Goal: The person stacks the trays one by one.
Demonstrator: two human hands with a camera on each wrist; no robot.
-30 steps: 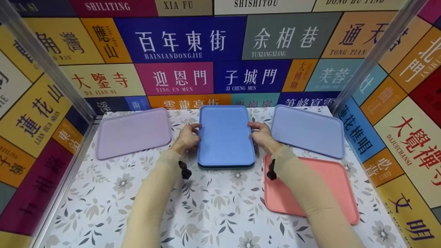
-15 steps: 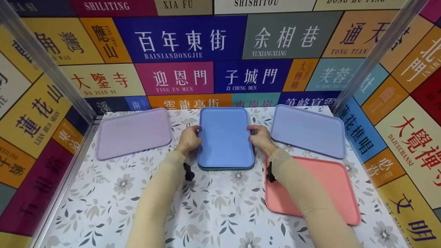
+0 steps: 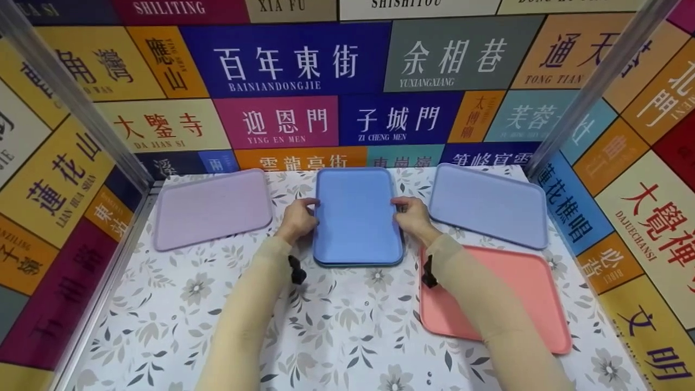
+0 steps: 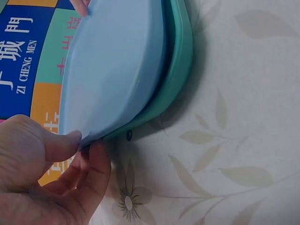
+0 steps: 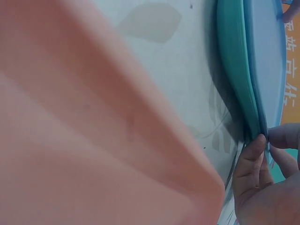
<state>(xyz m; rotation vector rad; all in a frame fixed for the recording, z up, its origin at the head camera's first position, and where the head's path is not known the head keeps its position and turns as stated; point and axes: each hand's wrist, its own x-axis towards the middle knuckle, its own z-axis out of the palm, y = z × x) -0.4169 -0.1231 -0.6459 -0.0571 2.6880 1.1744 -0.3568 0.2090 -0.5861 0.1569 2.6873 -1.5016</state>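
Observation:
A blue rectangular tray (image 3: 357, 217) lies on top of a teal tray (image 4: 180, 61) in the middle of the table, with only the teal edge showing beneath it. My left hand (image 3: 298, 220) pinches the blue tray's left rim, thumb above and fingers below, as the left wrist view shows. On the opposite side my right hand (image 3: 414, 219) pinches the right rim between thumb and fingers. In both wrist views a narrow gap or dark seam runs between the blue and teal rims.
A lilac tray (image 3: 213, 209) lies at the left and a periwinkle tray (image 3: 490, 206) at the right. The coral tray (image 3: 521, 288) sits partly under my right forearm. A floral cloth (image 3: 326, 326) covers the table; printed panels (image 3: 277, 60) wall the back and sides.
Over the last second both hands have shifted their hold slightly, with thumbs now at the rims. The blue tray has settled a little lower and nearer over the teal one. Other trays stay put.

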